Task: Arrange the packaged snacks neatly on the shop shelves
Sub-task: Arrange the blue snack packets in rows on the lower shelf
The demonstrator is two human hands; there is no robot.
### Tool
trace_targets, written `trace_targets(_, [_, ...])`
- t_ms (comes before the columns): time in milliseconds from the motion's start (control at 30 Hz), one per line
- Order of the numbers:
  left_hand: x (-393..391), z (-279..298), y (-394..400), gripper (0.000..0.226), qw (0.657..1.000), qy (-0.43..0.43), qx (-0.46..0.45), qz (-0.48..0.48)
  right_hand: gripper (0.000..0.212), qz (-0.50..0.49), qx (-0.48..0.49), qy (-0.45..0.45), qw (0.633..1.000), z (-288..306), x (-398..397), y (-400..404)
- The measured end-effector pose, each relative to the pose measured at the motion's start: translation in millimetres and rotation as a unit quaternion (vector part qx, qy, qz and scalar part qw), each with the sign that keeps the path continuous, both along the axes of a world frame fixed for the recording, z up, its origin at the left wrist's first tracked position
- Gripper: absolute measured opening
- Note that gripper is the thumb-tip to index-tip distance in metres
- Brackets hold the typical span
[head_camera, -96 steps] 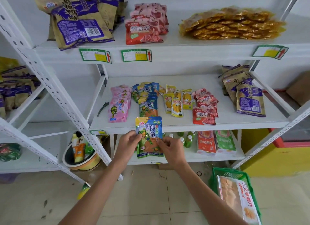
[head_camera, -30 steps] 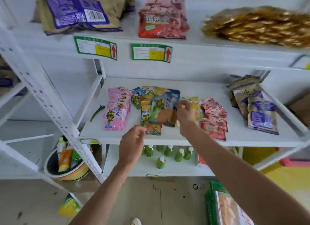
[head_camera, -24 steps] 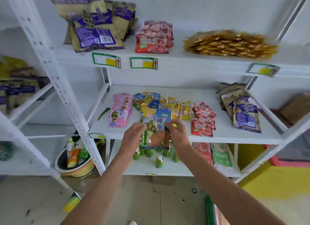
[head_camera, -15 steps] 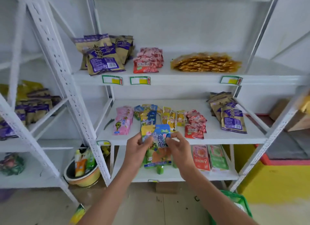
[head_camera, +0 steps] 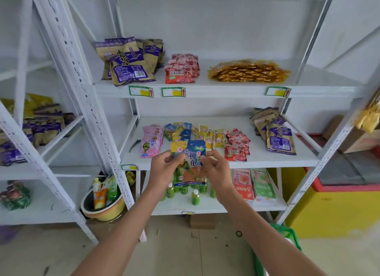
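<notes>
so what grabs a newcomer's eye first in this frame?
Centre frame, the left hand and right hand hold a blue and yellow snack packet upright, in front of the middle shelf. Behind it on that shelf lie rows of small packets, pink packets leftmost. On the top shelf, right, lies a shiny gold pile.

The blue pouch [head_camera: 190,164] hides part of the green bottles [head_camera: 195,197] behind it. Below them to the right, the green basket [head_camera: 287,236] is cut off by the bottom edge. The price labels [head_camera: 173,92] above the pouch are too small to read.
</notes>
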State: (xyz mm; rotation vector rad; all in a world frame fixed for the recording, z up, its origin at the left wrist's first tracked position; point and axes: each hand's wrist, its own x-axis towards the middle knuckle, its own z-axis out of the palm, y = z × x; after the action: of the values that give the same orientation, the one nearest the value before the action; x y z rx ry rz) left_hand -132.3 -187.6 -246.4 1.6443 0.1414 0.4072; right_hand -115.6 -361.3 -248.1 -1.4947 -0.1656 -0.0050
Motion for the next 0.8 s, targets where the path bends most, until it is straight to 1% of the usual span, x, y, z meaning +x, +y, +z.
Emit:
trace_targets(33, [1,2,3,0.022,1.000,0.001,-0.011,-0.008,0.016,-0.004,0.009,0.012,1.000,2,3,0])
trace_targets(133, [4,6,11,0.010,0.999,0.028,-0.022,-0.023,0.019,-0.018,0.022,0.026,0.999,6,9,4])
trace_targets(233, [6,8,14,0.018,0.999,0.026,-0.009,-0.023,0.020,-0.002,0.016,0.017,1.000,8,15,7])
trace_targets(367, [10,16,16,0.016,1.000,0.016,-0.026,0.009,0.013,0.027,0.015,0.019,0.999,7,17,6])
trace_targets(467, [13,15,17,0.021,1.000,0.012,0.006,-0.002,0.014,0.018,0.012,0.014,1.000,3,17,6])
trace_targets(533, [15,12,17,0.019,1.000,0.015,0.024,-0.004,0.011,0.001,0.005,0.010,1.000,3,20,6])
trace_targets(633, [14,5,20,0.034,0.996,-0.004,0.075,0.037,0.009,-0.015,-0.002,0.003,1.000,4,25,6])
trace_targets(700, [11,1,20,0.036,0.992,-0.036,0.111,0.056,0.010,-0.019,-0.005,-0.006,1.000,3,27,5])
trace_targets(767, [8,2,14,0.031,0.992,-0.045,0.115,0.024,0.012,-0.023,-0.010,-0.022,0.999,1,30,5])
trace_targets(800, [8,4,9,0.030,0.994,-0.031,0.105,-0.002,0.012,-0.022,-0.015,-0.029,0.999,-1,30,7])
